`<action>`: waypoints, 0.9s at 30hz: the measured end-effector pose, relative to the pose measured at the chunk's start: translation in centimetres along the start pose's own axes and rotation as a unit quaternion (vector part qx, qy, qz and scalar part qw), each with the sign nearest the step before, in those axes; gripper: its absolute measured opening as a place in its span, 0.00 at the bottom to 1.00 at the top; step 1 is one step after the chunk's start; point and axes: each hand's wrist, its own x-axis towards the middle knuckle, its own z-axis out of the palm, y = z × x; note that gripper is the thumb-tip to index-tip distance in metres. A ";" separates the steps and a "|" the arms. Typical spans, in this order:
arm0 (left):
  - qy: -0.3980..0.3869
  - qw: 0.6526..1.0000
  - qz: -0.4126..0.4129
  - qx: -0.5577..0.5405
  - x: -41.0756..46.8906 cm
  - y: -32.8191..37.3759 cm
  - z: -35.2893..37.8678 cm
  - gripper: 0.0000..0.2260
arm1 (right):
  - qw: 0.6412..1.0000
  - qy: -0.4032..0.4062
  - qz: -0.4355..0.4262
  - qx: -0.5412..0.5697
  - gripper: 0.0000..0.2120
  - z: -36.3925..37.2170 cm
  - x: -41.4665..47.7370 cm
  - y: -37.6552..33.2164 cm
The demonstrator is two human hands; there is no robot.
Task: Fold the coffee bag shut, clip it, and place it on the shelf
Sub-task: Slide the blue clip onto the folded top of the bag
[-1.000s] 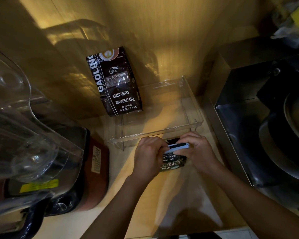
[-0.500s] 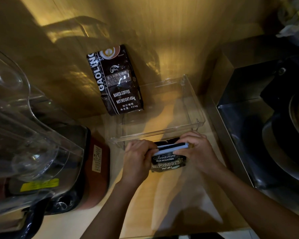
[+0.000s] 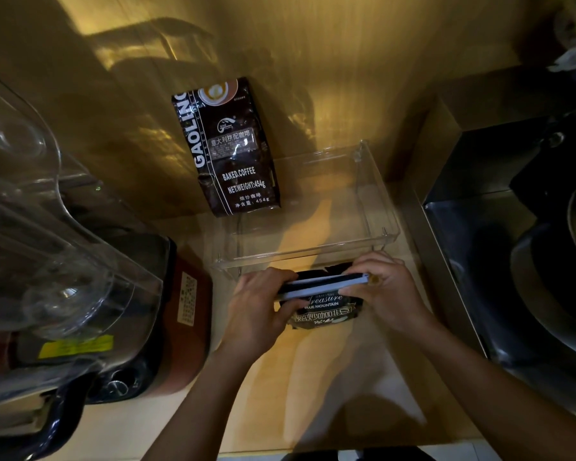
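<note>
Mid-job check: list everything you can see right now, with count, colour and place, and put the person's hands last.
Blue Mountain coffee bag: one, black, on the counter, held between both hands.
Bag clip: one, long, white and dark, across the bag's top.
Gaoling coffee bag: one, dark brown, leaning on the back wall.
Shelf tray: one, clear plastic, raised on legs just behind the hands.
Blender: one, clear jug on a dark and red base, at left.
Counter: one, light wood.
Metal box: one, steel, at right; its contents are too dark to tell.
Left hand: grips the clip's left end.
Right hand: grips its right end.
</note>
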 end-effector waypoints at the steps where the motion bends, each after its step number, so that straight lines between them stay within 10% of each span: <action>1: -0.004 0.999 0.011 0.029 0.1 0.2 -0.1 0.13 | 1.000 -0.003 -0.002 -0.003 0.11 0.0 0.1 -0.1; 19: -0.026 0.996 0.061 0.057 3.9 4.2 1.8 0.07 | 0.999 -0.011 0.026 0.042 0.17 -0.2 0.6 0.0; 27: -0.008 0.998 0.044 0.053 3.8 4.3 2.5 0.07 | 0.991 -0.036 -0.048 -0.118 0.07 -0.3 1.4 -0.3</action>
